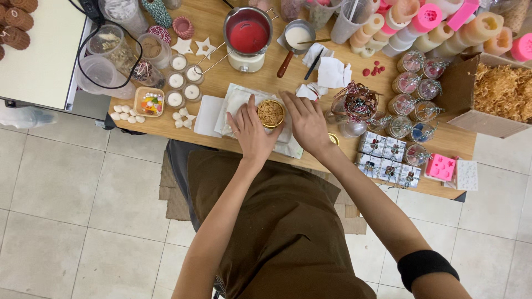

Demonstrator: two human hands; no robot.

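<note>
Flanking the gold tin (271, 113) on the desk (221, 33), left hand (252, 132) and right hand (306, 123) rest open-fingered against its sides, neither one closed around it.

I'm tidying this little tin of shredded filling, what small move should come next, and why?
Probably press the shredded filling down with the fingertips. It looks heaped to the rim of the gold tin, and the left hand and right hand flank the tin on the white cloth, so it seems steadied already.
</note>
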